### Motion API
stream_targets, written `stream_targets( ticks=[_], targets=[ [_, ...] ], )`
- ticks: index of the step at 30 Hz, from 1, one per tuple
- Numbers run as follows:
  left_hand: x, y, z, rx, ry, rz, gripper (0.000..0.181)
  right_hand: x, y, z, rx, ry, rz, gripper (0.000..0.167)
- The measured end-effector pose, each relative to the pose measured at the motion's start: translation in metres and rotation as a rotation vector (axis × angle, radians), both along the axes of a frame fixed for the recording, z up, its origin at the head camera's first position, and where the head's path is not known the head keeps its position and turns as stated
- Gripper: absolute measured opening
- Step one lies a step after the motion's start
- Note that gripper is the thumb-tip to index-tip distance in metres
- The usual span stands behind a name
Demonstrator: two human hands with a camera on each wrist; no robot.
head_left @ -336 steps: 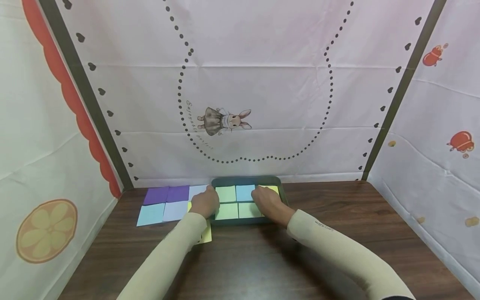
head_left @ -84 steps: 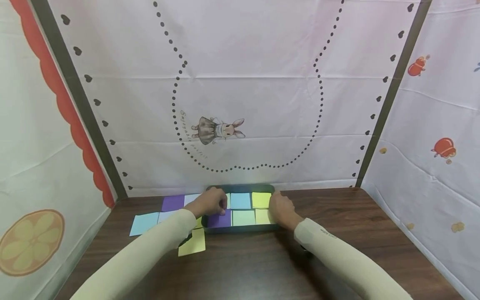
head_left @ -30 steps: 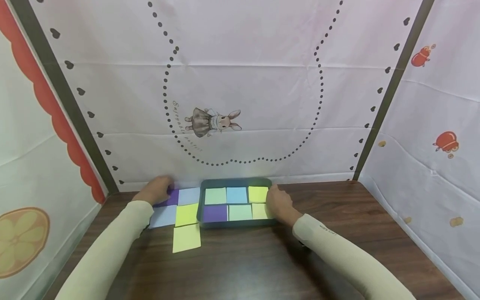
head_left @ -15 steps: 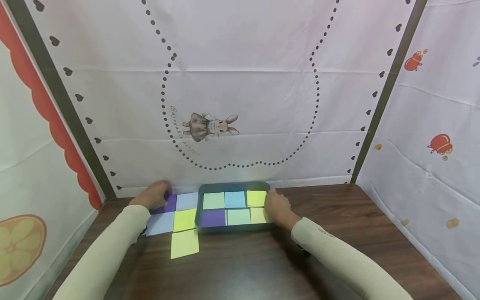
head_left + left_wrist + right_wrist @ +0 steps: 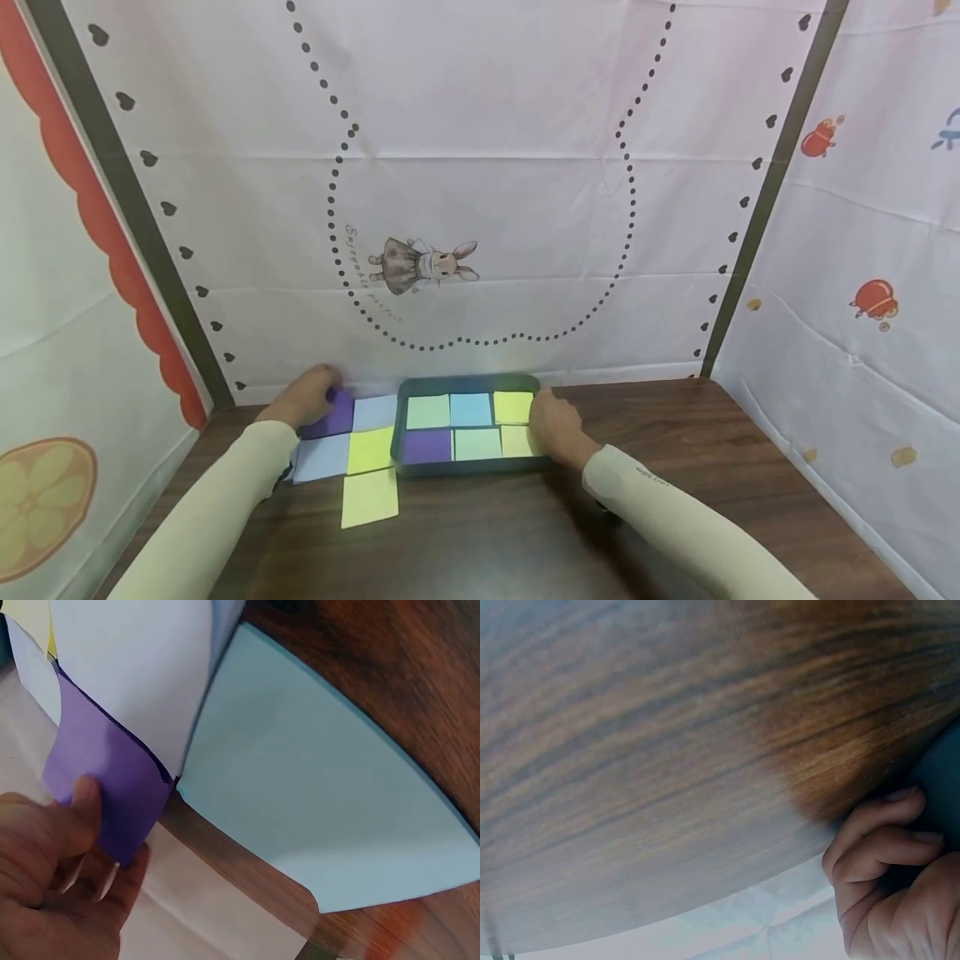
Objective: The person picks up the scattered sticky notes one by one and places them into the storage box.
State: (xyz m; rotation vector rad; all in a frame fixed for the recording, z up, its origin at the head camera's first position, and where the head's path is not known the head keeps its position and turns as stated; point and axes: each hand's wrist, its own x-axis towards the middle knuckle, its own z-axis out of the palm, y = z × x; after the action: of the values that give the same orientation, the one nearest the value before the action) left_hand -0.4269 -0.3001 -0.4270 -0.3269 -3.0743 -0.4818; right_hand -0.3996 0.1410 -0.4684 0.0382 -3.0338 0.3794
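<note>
My left hand (image 5: 303,398) is at the back left of the table, pinching a purple sticky-note pad (image 5: 339,415). In the left wrist view the thumb lies on top of that pad, with fingers under its edge. My right hand (image 5: 558,425) grips the right side of a dark green tray (image 5: 468,470); its curled fingers (image 5: 885,847) show in the right wrist view against the tray wall. Inside the tray lie two rows of pads: green, blue (image 5: 471,409) and yellow behind, purple (image 5: 427,447), green and pale yellow in front. The right hand partly covers the pale yellow one.
Left of the tray lie two pale lavender-blue pads (image 5: 322,458), a bright yellow pad (image 5: 371,450) and a pale yellow pad (image 5: 371,497). A light blue pad (image 5: 300,765) is mostly behind the left arm. Printed cloth walls (image 5: 480,208) enclose the wooden table (image 5: 465,542).
A purple pad now fills the tray's front left, where a green one showed earlier. My left hand has moved left from the tray to the other purple pad. The right hand stays at the tray's side.
</note>
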Motion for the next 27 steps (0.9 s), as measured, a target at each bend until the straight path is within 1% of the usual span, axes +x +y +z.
stream_targets(
  ticks=[1,2,3,4,5,6,7,8,10,12,14,15,17,19,23,27],
  targets=[
    [0.000,0.000,0.000,0.003,0.006,0.003,0.033,-0.004,0.002,-0.007,0.004,0.002,0.003,0.032],
    [0.001,0.000,0.000,0.002,0.012,0.004,0.033,-0.003,0.001,-0.007,0.004,0.007,0.004,0.033],
    [0.000,0.000,0.001,0.004,0.007,0.003,0.034,-0.002,0.001,-0.007,0.002,0.008,0.006,0.033],
    [0.000,0.000,0.002,0.004,0.012,0.006,0.035,0.001,-0.001,-0.002,-0.011,-0.019,-0.003,0.033],
    [0.000,0.000,0.003,0.003,0.019,0.006,0.035,0.000,-0.001,-0.002,-0.013,-0.024,-0.006,0.033],
    [0.000,0.000,0.006,0.002,0.008,0.008,0.035,-0.005,0.001,-0.008,-0.007,-0.009,-0.004,0.033],
    [0.000,0.000,0.007,-0.003,0.018,0.003,0.034,-0.010,0.002,-0.015,-0.002,0.002,-0.008,0.033],
    [0.000,0.000,0.009,-0.005,0.026,-0.002,0.032,-0.009,0.001,-0.011,-0.006,-0.006,-0.012,0.031],
    [-0.001,0.000,0.012,-0.006,0.038,-0.005,0.029,-0.020,0.004,-0.020,0.001,-0.014,-0.014,0.031],
    [-0.001,0.000,0.017,0.001,0.043,-0.004,0.028,-0.035,0.009,-0.037,0.018,0.001,-0.001,0.034],
    [0.000,0.001,0.023,0.007,0.042,-0.001,0.027,-0.042,0.012,-0.043,0.016,-0.007,0.016,0.039],
    [-0.001,0.001,0.025,0.009,0.042,0.001,0.027,-0.049,0.014,-0.050,0.021,0.004,0.027,0.041],
    [-0.001,0.001,0.029,0.013,0.040,0.003,0.027,-0.058,0.019,-0.060,0.021,0.026,0.045,0.044],
    [-0.001,0.001,0.034,0.003,0.039,-0.003,0.028,-0.061,0.020,-0.061,0.015,0.026,0.049,0.043],
    [-0.001,0.002,0.043,-0.032,0.039,-0.024,0.029,-0.062,0.019,-0.060,0.000,0.021,0.037,0.037],
    [0.003,0.009,0.056,-0.027,0.029,-0.032,0.026,-0.043,0.012,-0.039,-0.020,0.007,0.020,0.030]
  ],
)
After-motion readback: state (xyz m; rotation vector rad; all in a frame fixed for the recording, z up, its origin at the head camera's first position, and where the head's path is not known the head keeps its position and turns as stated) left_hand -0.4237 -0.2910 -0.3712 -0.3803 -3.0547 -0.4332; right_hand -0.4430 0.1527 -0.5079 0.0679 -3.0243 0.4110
